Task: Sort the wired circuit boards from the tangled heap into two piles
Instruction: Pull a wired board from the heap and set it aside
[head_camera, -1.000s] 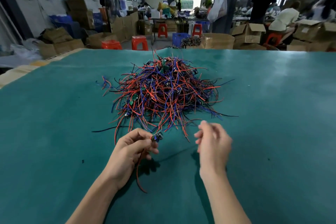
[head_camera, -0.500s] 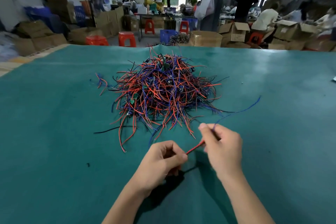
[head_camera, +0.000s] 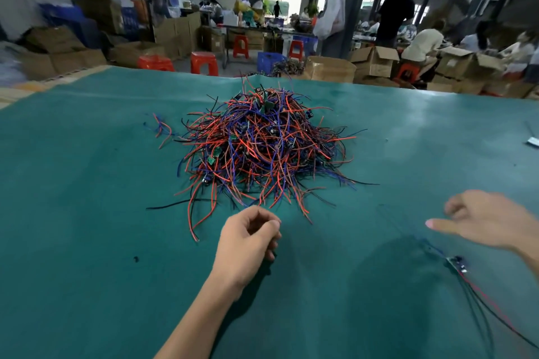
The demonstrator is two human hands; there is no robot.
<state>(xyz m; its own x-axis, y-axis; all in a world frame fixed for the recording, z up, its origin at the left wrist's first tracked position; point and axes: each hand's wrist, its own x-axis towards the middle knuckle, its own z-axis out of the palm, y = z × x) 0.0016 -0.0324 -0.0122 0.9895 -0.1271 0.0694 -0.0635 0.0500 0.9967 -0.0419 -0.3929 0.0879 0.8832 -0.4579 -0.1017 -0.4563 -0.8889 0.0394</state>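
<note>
A tangled heap of red, blue and black wires with small circuit boards (head_camera: 262, 146) sits mid-table on the green mat (head_camera: 87, 242). One wired circuit board (head_camera: 456, 264) lies alone at the right, its red and black leads trailing toward the lower right corner. My left hand (head_camera: 248, 239) hovers just in front of the heap, fingers curled into a loose fist, with nothing visible in it. My right hand (head_camera: 490, 224) is above and just beyond the lone board, thumb pointing left, fingers relaxed, holding nothing.
A few loose wires (head_camera: 160, 128) lie left of the heap. A small pale object (head_camera: 532, 141) rests at the mat's right edge. Beyond the table's far edge stand cardboard boxes (head_camera: 329, 67), red stools (head_camera: 204, 63) and seated people.
Both hands held one wired board by its leads before. My right hand carried it to the right and let it go on the mat; my left hand let go and stayed near the heap.
</note>
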